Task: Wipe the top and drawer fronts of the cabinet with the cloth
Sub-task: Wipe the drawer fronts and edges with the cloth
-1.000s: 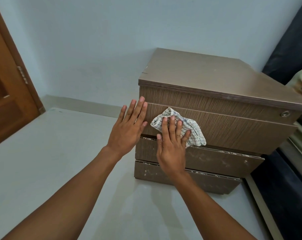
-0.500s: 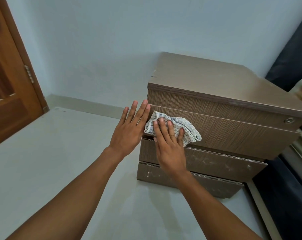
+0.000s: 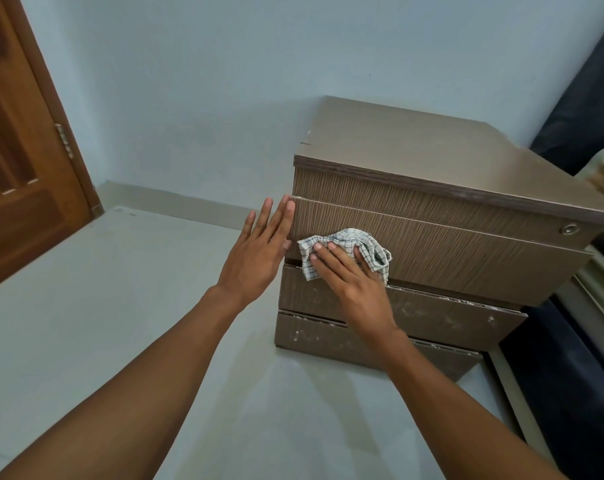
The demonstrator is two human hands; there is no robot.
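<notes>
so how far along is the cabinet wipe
Looks done: the top shows no obvious marks, though whether it was wiped can't be told. In hand: the right hand presses the cloth on the upper drawer front; the left hand braces the cabinet's left edge. Left: the two lower drawer fronts, speckled white.

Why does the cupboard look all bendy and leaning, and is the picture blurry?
In the head view the wide lens tilts and stretches the cabinet toward the edges; the right hand and cloth look sharp; light is soft and even, with faint arm shadows on the floor.
</notes>
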